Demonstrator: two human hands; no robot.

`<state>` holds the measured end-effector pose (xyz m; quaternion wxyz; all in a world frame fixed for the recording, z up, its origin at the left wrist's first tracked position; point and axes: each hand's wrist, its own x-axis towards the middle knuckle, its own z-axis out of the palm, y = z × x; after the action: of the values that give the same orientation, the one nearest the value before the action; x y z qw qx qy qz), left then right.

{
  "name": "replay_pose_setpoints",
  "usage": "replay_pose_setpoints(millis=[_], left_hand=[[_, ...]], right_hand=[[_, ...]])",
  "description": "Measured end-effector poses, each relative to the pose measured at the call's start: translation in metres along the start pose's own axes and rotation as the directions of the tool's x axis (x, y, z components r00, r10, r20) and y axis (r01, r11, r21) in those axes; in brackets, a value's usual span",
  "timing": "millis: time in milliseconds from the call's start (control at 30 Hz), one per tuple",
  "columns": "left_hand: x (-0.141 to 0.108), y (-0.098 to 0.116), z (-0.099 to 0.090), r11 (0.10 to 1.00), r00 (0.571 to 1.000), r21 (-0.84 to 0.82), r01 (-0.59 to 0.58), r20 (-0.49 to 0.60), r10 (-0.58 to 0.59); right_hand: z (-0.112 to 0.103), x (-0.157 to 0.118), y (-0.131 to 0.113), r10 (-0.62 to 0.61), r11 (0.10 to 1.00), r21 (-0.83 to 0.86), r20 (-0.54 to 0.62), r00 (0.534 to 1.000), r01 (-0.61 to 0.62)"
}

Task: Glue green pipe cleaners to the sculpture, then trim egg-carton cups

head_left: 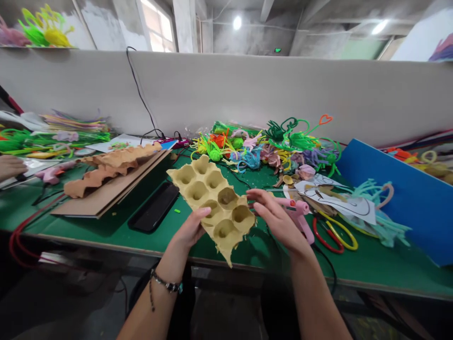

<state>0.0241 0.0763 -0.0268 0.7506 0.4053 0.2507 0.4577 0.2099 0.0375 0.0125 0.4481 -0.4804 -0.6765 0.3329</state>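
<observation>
A yellowish egg carton piece (212, 194) with several cups and a torn lower edge is tilted above the front of the table. My left hand (191, 226) grips its lower left edge, thumb on top and fingers hidden beneath. Fingers extended, my right hand (276, 218) is at the carton's right edge; whether the fingertips touch it is hard to tell. Just behind the right hand lies a pink glue gun (300, 212). Scissors (336, 233) with red and yellow handles rest to its right.
A black phone (154, 205) lies left of the carton, near cardboard sheets (116, 184) with brown egg carton strips (113, 167) on top. Colourful pipe cleaners (251, 158) are heaped behind. A blue board (399, 198) stands right. Another person's hand (12, 167) is at far left.
</observation>
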Motion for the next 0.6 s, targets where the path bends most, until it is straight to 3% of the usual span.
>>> replay_pose_setpoints(millis=[133, 333, 467, 600], left_hand=[[-0.002, -0.001, -0.002, 0.999, 0.998, 0.005, 0.052, 0.029, -0.052], [-0.003, 0.000, -0.001, 0.997, 0.998, 0.055, 0.060, 0.020, -0.061], [-0.004, 0.000, 0.001, 0.998, 1.000, 0.053, 0.027, 0.008, -0.027], [-0.003, -0.001, 0.008, 0.999, 1.000, -0.032, 0.012, -0.005, -0.012]], right_hand=[[0.007, 0.004, -0.001, 0.015, 0.991, -0.130, 0.009, 1.000, -0.013], [0.012, 0.005, 0.003, 0.099, 0.995, 0.013, -0.050, 0.994, -0.098], [0.015, 0.005, 0.003, 0.026, 1.000, -0.012, -0.121, 0.992, -0.028], [0.019, 0.004, -0.001, -0.103, 0.987, -0.147, -0.241, 0.965, 0.068]])
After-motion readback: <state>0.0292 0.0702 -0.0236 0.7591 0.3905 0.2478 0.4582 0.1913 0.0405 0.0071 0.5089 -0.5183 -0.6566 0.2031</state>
